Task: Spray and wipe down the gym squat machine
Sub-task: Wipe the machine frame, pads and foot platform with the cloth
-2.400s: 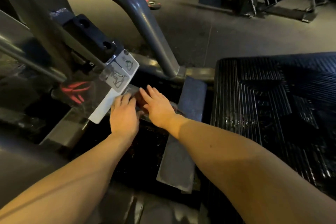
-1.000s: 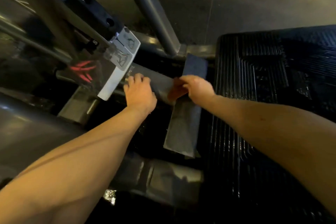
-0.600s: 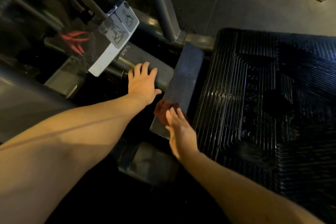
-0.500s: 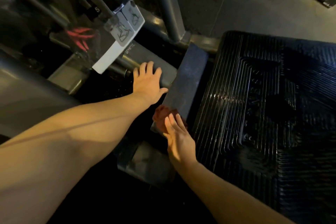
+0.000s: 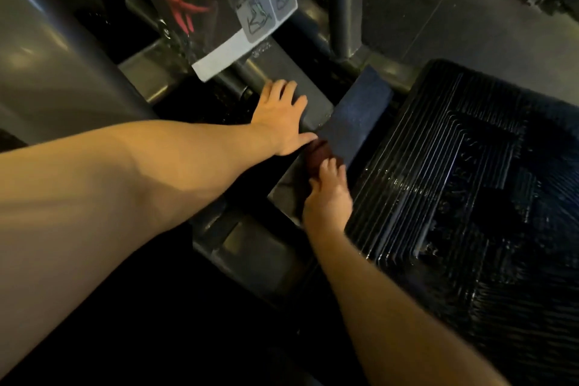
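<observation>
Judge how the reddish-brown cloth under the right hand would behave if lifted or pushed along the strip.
Likely floppy: the reddish-brown cloth sits bunched into a soft lump under the right hand. Probably light, being small next to that hand. It may drag rather than slide, since the dark strip beneath looks grainy, like grip tape.

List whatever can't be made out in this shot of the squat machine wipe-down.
Cloth: head view, mostly under the right hand and motion-blurred; pressed or pinched, cannot tell.
Placard: head view, top cut by the frame edge, figures and print blurred.
Footplate lettering: head view, lost in darkness and glare.
Spray bottle: nowhere in frame.
Bar surface beneath the left hand: covered by the palm.
</observation>
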A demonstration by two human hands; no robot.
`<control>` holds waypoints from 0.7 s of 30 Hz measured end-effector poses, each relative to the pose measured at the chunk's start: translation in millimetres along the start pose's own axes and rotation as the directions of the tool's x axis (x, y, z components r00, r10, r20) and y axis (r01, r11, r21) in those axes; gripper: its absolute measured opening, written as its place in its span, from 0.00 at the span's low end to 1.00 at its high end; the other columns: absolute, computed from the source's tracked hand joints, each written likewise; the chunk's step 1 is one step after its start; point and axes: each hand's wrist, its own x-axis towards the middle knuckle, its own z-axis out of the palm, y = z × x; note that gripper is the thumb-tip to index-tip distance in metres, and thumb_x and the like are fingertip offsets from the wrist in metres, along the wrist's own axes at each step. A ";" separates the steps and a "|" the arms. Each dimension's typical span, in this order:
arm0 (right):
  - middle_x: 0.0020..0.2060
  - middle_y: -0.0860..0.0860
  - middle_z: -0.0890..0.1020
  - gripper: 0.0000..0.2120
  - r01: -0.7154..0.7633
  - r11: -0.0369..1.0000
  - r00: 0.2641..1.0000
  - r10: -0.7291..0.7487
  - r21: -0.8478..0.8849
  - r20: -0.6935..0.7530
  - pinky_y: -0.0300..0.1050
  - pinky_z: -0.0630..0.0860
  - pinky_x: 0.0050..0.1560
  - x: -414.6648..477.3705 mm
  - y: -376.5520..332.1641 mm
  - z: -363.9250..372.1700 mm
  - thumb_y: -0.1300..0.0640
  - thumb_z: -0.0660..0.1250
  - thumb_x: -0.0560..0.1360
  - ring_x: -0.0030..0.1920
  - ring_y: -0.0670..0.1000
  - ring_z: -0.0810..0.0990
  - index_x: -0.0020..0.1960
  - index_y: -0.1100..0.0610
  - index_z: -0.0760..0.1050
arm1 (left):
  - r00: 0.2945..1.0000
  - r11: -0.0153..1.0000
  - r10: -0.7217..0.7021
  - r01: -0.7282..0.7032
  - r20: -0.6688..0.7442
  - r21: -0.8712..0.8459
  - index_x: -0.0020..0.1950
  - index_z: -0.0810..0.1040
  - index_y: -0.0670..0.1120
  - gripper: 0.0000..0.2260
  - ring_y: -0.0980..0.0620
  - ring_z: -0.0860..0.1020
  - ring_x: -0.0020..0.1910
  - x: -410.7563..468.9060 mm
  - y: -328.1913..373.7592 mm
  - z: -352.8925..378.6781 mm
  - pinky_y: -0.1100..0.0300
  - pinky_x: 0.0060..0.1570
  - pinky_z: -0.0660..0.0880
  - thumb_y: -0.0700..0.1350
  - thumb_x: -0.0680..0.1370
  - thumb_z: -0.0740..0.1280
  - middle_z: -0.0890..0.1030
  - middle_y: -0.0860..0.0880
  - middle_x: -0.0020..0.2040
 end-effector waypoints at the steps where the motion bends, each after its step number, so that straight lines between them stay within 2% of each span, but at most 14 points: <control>1: 0.79 0.51 0.67 0.25 0.034 0.999 0.999 -0.034 0.004 -0.002 0.51 0.65 0.78 -25.8 1.2 2.8 0.65 0.65 0.81 0.81 0.53 0.58 0.77 0.56 0.68 | 1.000 1.000 -0.004 0.004 0.001 -0.010 0.81 0.58 0.48 0.42 0.37 0.48 0.81 0.0 0.0 0.4 0.40 0.79 0.45 0.74 0.76 0.59 0.51 0.41 0.82; 3: 0.78 0.51 0.69 0.27 0.100 0.995 0.995 -0.100 0.020 -0.002 0.48 0.64 0.77 -69.0 3.9 8.6 0.68 0.69 0.78 0.81 0.52 0.59 0.76 0.57 0.71 | 1.000 1.000 -0.006 0.006 0.010 -0.025 0.81 0.59 0.49 0.42 0.37 0.48 0.81 1.1 0.4 0.4 0.40 0.80 0.46 0.74 0.76 0.59 0.51 0.41 0.82; 5: 0.78 0.48 0.66 0.28 0.142 0.990 0.989 -0.142 -0.002 0.030 0.42 0.57 0.77 -90.6 7.9 12.4 0.67 0.69 0.79 0.81 0.48 0.56 0.77 0.55 0.70 | 1.000 1.000 0.007 -0.006 0.018 -0.028 0.81 0.59 0.49 0.41 0.37 0.48 0.81 3.2 -0.4 -0.3 0.40 0.80 0.46 0.73 0.77 0.59 0.51 0.42 0.83; 7: 0.79 0.44 0.61 0.29 0.153 0.988 0.986 -0.152 -0.011 0.066 0.36 0.51 0.76 -82.4 8.8 10.6 0.66 0.68 0.80 0.82 0.45 0.51 0.79 0.53 0.67 | 1.000 1.000 0.021 -0.021 0.004 -0.016 0.80 0.60 0.49 0.38 0.37 0.49 0.80 4.4 -3.3 -1.3 0.40 0.79 0.48 0.71 0.78 0.59 0.52 0.42 0.82; 9: 0.79 0.45 0.62 0.28 0.149 0.989 0.987 -0.150 0.025 0.055 0.31 0.47 0.75 -61.8 6.5 9.1 0.66 0.66 0.81 0.82 0.44 0.51 0.79 0.54 0.67 | 0.997 0.998 0.056 -0.056 -0.051 0.013 0.79 0.63 0.49 0.31 0.38 0.53 0.79 5.8 -9.3 -0.8 0.41 0.78 0.51 0.65 0.81 0.60 0.55 0.41 0.81; 10: 0.79 0.47 0.64 0.26 0.146 0.989 0.988 -0.147 0.040 0.039 0.32 0.47 0.75 -50.6 4.7 7.3 0.65 0.66 0.81 0.82 0.45 0.53 0.78 0.55 0.68 | 0.993 0.997 0.080 -0.078 -0.088 0.020 0.77 0.64 0.49 0.28 0.38 0.55 0.78 6.0 -11.5 0.6 0.41 0.77 0.54 0.62 0.82 0.61 0.56 0.41 0.80; 12: 0.79 0.49 0.65 0.24 0.133 0.990 0.991 -0.135 0.053 0.025 0.39 0.52 0.79 -21.5 0.3 6.5 0.64 0.64 0.82 0.82 0.48 0.54 0.77 0.57 0.69 | 0.982 0.995 0.102 -0.098 -0.157 0.034 0.74 0.68 0.49 0.22 0.38 0.59 0.76 7.3 -16.5 4.1 0.42 0.74 0.57 0.57 0.82 0.63 0.60 0.41 0.78; 15: 0.80 0.49 0.63 0.23 0.030 0.993 0.999 -0.032 0.111 0.018 0.49 0.53 0.82 38.6 -5.1 -1.0 0.64 0.60 0.84 0.82 0.49 0.53 0.79 0.57 0.67 | 0.971 0.994 0.107 -0.100 -0.212 0.044 0.69 0.71 0.49 0.19 0.38 0.63 0.73 11.1 -16.9 7.5 0.41 0.71 0.61 0.56 0.81 0.67 0.64 0.42 0.75; 18: 0.81 0.51 0.62 0.24 -0.040 0.996 0.999 0.040 0.078 -0.001 0.46 0.55 0.79 100.8 -5.5 -14.2 0.64 0.59 0.84 0.82 0.53 0.57 0.79 0.55 0.67 | 0.972 0.995 0.096 -0.092 -0.216 0.030 0.67 0.72 0.49 0.19 0.38 0.63 0.73 14.7 -14.2 9.3 0.41 0.71 0.60 0.56 0.80 0.68 0.65 0.43 0.75; 21: 0.80 0.54 0.63 0.24 -0.123 0.992 0.992 0.123 -0.006 0.033 0.50 0.61 0.78 165.7 -4.4 -24.0 0.62 0.60 0.84 0.79 0.58 0.62 0.79 0.55 0.66 | 0.973 0.998 0.064 -0.067 -0.220 -0.003 0.68 0.73 0.49 0.20 0.38 0.62 0.74 16.4 -12.6 9.0 0.40 0.72 0.59 0.54 0.79 0.70 0.66 0.43 0.75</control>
